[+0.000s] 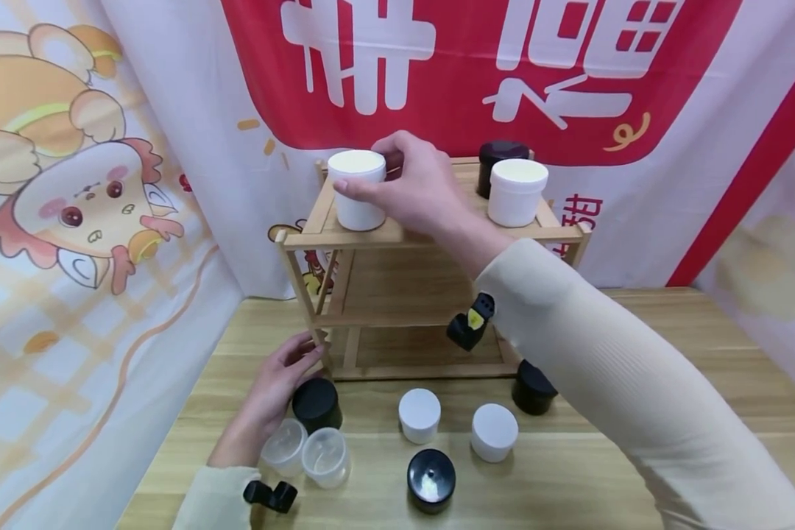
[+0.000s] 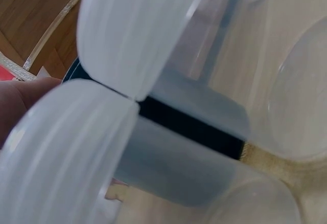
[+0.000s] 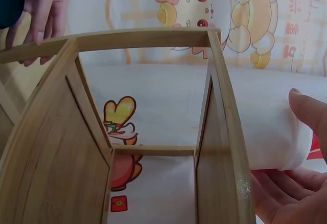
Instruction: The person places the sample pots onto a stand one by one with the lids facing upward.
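My right hand [image 1: 417, 180] grips a white lidded jar [image 1: 358, 195] at the left front of the wooden shelf's top board. Its thumb lies across the front of the jar, the fingers round the far side; the right wrist view shows the jar [image 3: 276, 137] between thumb and fingers. Low down, my left hand [image 1: 285, 386] holds the left front leg of the three-tier wooden shelf [image 1: 397, 322], thumb and fingers on either side of the post [image 3: 30, 50]. A black jar [image 1: 316, 405] stands just beside that hand. Clear plastic jars [image 2: 133, 29] fill much of the left wrist view.
On the shelf's right top stand a white jar [image 1: 518, 195] and a black jar [image 1: 497, 165]. In front of the shelf are two white jars [image 1: 420, 416], a glossy black jar [image 1: 430, 480], another black jar [image 1: 534, 389] and two clear jars [image 1: 324, 456]. Printed cloth [image 1: 609, 243] hangs behind.
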`<act>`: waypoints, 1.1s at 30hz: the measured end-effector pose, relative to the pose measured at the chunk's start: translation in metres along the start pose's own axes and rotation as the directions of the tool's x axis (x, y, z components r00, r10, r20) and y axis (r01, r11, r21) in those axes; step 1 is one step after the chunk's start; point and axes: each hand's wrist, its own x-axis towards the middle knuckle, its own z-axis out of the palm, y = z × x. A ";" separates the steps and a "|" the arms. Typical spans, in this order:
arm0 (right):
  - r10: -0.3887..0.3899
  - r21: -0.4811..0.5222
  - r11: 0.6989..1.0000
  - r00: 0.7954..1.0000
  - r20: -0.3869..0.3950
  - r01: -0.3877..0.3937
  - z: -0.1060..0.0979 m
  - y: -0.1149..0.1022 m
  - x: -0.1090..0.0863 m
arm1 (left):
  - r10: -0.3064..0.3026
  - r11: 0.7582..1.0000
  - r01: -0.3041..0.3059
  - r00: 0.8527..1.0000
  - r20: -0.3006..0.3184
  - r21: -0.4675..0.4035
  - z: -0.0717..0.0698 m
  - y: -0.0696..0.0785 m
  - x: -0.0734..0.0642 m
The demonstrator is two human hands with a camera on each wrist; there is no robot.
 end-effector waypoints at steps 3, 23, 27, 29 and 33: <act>0.028 0.014 1.000 1.000 0.003 -0.028 -0.001 -0.003 0.004 | 0.004 1.000 -0.004 1.000 0.000 -0.001 0.000 0.002 0.001; 0.152 0.279 0.948 0.988 0.025 -0.153 -0.009 -0.004 0.047 | 0.028 0.999 -0.028 1.000 0.004 -0.018 0.007 0.001 0.004; 0.208 0.311 0.927 0.978 0.035 -0.208 -0.007 -0.001 0.051 | 0.025 1.000 -0.025 1.000 0.003 -0.018 0.004 0.001 0.005; 0.221 0.313 0.923 0.974 0.045 -0.224 -0.005 -0.001 0.052 | 0.023 1.000 -0.023 1.000 0.003 -0.016 0.003 0.001 0.005; 0.233 0.315 0.917 0.970 0.072 -0.243 -0.001 -0.001 0.052 | 0.017 1.000 -0.017 1.000 0.004 -0.018 0.000 0.000 0.004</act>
